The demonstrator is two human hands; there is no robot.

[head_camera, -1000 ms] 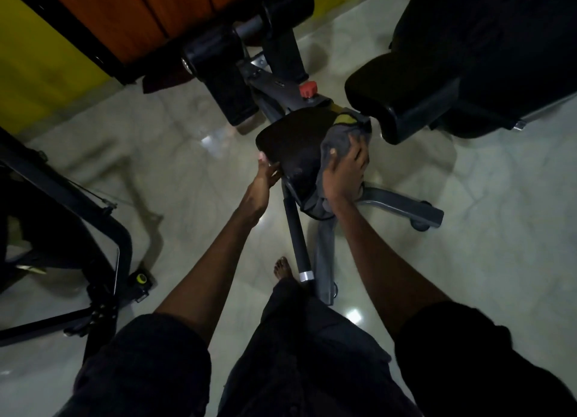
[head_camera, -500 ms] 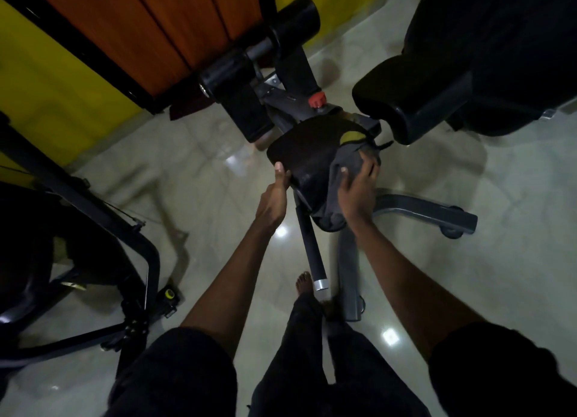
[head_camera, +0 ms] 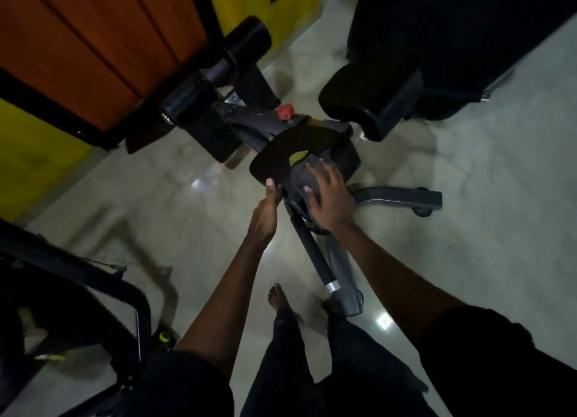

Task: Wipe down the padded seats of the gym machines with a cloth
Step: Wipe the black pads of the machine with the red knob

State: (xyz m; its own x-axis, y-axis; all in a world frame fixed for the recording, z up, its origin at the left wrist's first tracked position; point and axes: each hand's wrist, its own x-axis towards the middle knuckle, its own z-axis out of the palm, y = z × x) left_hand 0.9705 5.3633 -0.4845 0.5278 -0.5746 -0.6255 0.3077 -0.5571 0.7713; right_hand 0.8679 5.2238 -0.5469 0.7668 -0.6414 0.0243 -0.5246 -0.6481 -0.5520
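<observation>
Now that the cloth (head_camera: 298, 177) has slid from the right rim toward mid-pad, you're working the top of the padded seat (head_camera: 279, 155), not just its side. Your right hand (head_camera: 329, 195) lies flat on the cloth, fingers spread wide, pressing down. Your left hand (head_camera: 267, 210) still grips the near-left edge, thumb on top, other fingers hidden under. Left half of the pad prob. isn't wiped yet. The red knob (head_camera: 286, 112) sits just beyond, w/ a 2nd black pad (head_camera: 356, 116) off right.
</observation>
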